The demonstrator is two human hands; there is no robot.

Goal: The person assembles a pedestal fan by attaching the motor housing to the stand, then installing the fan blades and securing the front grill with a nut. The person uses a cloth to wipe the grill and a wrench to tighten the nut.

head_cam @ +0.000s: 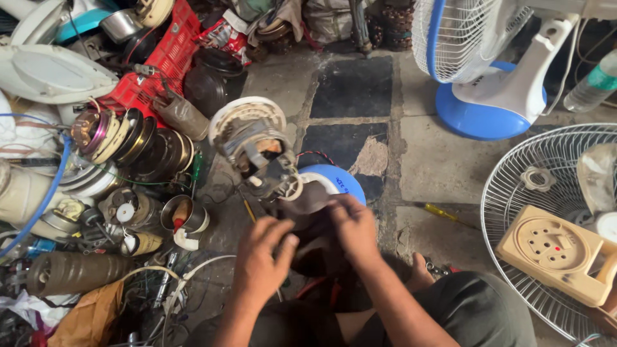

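Fan motor [257, 151] stands on the floor [437, 160] at centre, near the blue base [337, 183]. Both hands, left [260, 260] and right [353, 231], grip its dark lower part with fingers curled.

bare floor [443, 167] open right of hands, motor parts pile [128, 167] crowding left
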